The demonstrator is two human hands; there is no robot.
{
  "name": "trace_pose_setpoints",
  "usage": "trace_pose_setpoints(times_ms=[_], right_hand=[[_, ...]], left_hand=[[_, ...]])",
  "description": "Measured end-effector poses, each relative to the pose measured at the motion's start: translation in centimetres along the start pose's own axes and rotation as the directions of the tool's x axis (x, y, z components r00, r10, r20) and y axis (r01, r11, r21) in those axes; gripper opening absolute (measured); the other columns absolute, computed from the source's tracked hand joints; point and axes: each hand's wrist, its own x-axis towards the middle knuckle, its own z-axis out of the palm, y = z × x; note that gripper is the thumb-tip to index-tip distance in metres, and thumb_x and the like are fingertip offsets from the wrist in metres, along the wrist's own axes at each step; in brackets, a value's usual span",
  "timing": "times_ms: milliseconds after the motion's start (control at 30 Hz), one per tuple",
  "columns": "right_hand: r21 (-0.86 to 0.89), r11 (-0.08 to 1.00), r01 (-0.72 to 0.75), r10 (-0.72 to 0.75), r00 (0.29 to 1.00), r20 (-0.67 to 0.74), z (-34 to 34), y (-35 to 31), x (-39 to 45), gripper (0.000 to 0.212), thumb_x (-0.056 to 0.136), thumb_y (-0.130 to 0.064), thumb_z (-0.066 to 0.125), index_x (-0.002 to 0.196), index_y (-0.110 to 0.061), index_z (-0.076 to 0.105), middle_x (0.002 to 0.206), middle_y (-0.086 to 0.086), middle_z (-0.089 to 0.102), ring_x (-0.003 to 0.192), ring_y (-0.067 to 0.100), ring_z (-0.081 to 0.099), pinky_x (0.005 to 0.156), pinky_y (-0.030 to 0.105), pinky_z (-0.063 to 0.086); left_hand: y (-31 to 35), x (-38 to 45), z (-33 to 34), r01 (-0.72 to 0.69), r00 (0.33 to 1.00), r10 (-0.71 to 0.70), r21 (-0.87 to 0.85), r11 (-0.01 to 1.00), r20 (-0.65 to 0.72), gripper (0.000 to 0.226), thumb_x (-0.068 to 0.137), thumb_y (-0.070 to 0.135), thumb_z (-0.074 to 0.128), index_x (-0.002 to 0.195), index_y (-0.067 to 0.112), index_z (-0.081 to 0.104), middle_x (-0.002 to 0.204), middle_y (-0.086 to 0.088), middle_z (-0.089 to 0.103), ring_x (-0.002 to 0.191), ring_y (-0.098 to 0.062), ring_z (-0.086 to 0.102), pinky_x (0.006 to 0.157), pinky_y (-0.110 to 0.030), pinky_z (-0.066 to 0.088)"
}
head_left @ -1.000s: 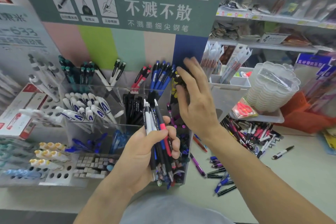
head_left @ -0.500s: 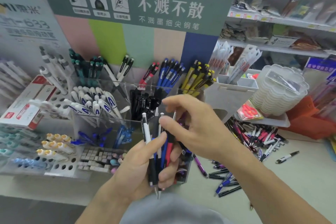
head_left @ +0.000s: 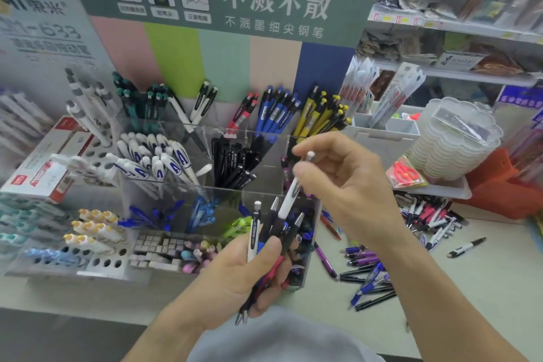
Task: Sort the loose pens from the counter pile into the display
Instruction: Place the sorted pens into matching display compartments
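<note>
The left hand [head_left: 249, 270] gripped a bundle of pens [head_left: 271, 247], tips down, in front of the clear display [head_left: 205, 185]. The right hand [head_left: 343, 185] pinched one white pen [head_left: 291, 191] between thumb and fingers, tilted, its lower end touching the bundle. The counter pile [head_left: 382, 261] lay to the right of both hands on the counter [head_left: 470, 288].

Display compartments held sorted pens: yellow pens [head_left: 320, 117] and blue pens [head_left: 276, 112] at the back, black pens [head_left: 235, 161] in the middle (several leaning). A stack of clear trays [head_left: 452, 138] stood further right.

Half a second before, the right hand sat lower, fingers down among the bundle; the white pen had since been drawn partly up and out.
</note>
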Motion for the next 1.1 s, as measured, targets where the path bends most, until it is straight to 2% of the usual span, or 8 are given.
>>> trace_pose_setpoints(times_ms=[167,300,367,600,700,900,1000,1100], right_hand=[[-0.425,0.903,-0.063,0.224,0.913,0.341,0.6,-0.4,-0.2,0.017,0.098,-0.032,0.062,0.113,-0.030,0.072,0.066,-0.015,0.064,0.058,0.001,0.064,0.061,0.025,0.053],[-0.483,0.875,-0.023,0.257,0.868,0.424,1.3,-0.5,0.0,0.011,0.094,-0.038,0.069,0.100,-0.031,0.074,0.076,-0.019,0.067,0.063,0.003,0.065,0.060,0.021,0.054],[-0.490,0.872,-0.022,0.265,0.862,0.433,1.7,-0.4,0.1,0.007,0.092,-0.038,0.070,0.093,-0.032,0.072,0.074,-0.017,0.067,0.062,0.003,0.064,0.059,0.022,0.053],[-0.351,0.930,-0.110,0.208,0.945,0.254,0.2,-0.9,1.7,0.005,0.096,-0.026,0.066,0.093,-0.026,0.063,0.070,-0.002,0.072,0.066,0.014,0.070,0.070,0.043,0.059],[-0.235,0.970,-0.066,0.125,0.961,0.245,0.5,-1.6,2.4,0.003,0.096,-0.019,0.066,0.095,-0.019,0.064,0.072,0.000,0.072,0.066,0.015,0.071,0.067,0.034,0.058],[-0.277,0.916,0.289,-0.352,0.912,-0.211,3.7,-3.2,7.1,0.005,0.096,-0.012,0.068,0.096,-0.016,0.064,0.081,-0.003,0.069,0.072,0.012,0.070,0.069,0.028,0.058],[-0.517,0.755,0.404,-0.515,0.853,-0.086,6.4,-3.3,10.6,0.009,0.091,-0.013,0.070,0.096,-0.006,0.069,0.088,0.000,0.070,0.079,0.011,0.062,0.074,0.022,0.050],[-0.666,0.650,0.367,-0.336,0.924,0.181,8.7,-2.9,13.8,0.017,0.093,-0.016,0.069,0.104,-0.004,0.069,0.102,0.011,0.072,0.096,0.026,0.065,0.083,0.031,0.047]], left_hand=[[0.5,-0.1,0.4,-0.024,1.000,0.021,0.252,0.967,0.013,0.080,0.074,0.082,0.054,0.107,0.010,0.047,0.065,-0.010,0.049,0.040,-0.019,0.038,0.040,-0.025,0.032],[0.9,-0.3,0.5,-0.041,0.998,0.059,0.386,0.922,-0.035,0.019,0.084,0.071,0.046,0.082,0.053,0.053,0.049,0.005,0.047,0.038,-0.015,0.037,0.043,-0.028,0.031],[1.0,-0.4,0.5,-0.051,0.997,0.073,0.392,0.918,-0.040,0.018,0.090,0.060,0.045,0.075,0.054,0.052,0.047,0.005,0.048,0.037,-0.013,0.037,0.046,-0.031,0.032],[0.8,-1.9,-1.6,0.035,0.959,-0.019,0.053,0.998,-0.283,0.069,0.087,0.074,0.050,0.085,0.005,0.058,0.060,-0.017,0.045,0.046,-0.020,0.034,0.042,-0.026,0.030],[1.2,-1.6,-2.2,-0.111,0.885,0.027,-0.153,0.982,-0.466,0.051,0.085,0.060,0.053,0.070,0.011,0.056,0.055,-0.012,0.037,0.041,-0.018,0.029,0.040,-0.026,0.024],[2.4,-1.6,-2.7,-0.379,0.829,0.151,-0.340,0.861,-0.539,0.025,0.089,0.019,0.053,0.113,0.010,0.056,0.079,-0.005,0.052,0.053,-0.016,0.044,0.043,-0.028,0.039],[2.5,-1.6,-2.5,-0.398,0.816,0.173,-0.319,0.860,-0.551,0.030,0.087,0.011,0.054,0.117,0.008,0.055,0.079,-0.006,0.055,0.058,-0.019,0.052,0.049,-0.030,0.049],[2.6,-1.6,-2.2,-0.415,0.813,0.195,-0.312,0.855,-0.548,0.030,0.089,0.010,0.052,0.118,0.008,0.055,0.079,-0.008,0.057,0.062,-0.022,0.056,0.055,-0.033,0.055]])
